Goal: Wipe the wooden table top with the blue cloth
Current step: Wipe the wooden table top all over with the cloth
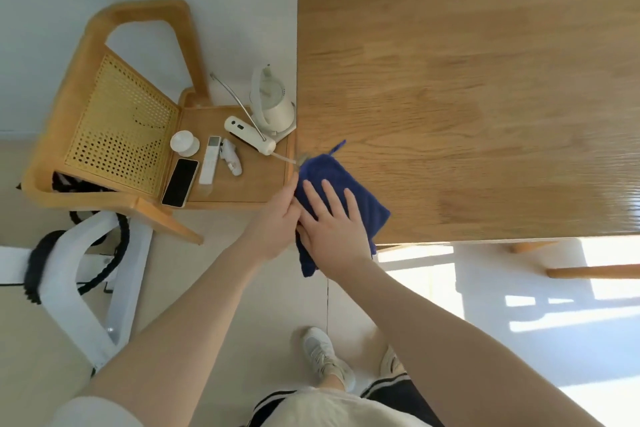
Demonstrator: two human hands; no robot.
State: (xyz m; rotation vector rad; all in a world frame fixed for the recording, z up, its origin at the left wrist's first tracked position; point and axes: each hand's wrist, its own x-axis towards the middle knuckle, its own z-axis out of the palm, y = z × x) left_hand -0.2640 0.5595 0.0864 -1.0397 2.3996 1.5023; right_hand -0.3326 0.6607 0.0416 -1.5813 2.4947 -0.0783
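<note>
Head view: chair [114, 121] with kettle [273, 104] beside table [485, 97].

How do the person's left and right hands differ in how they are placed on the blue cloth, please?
The right hand lies flat on top of the blue cloth with fingers spread, while the left hand is at the cloth's left edge, at the table corner, fingers curled. The right hand covers cloth; the left sits beside it. Both touch the cloth.

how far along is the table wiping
Done: nothing visibly; the wiped area can't be told apart. In hand: the blue cloth lies on the near left corner of the wooden table top, right hand flat on it, left hand at its edge. Left: apparently most of the top.
</note>
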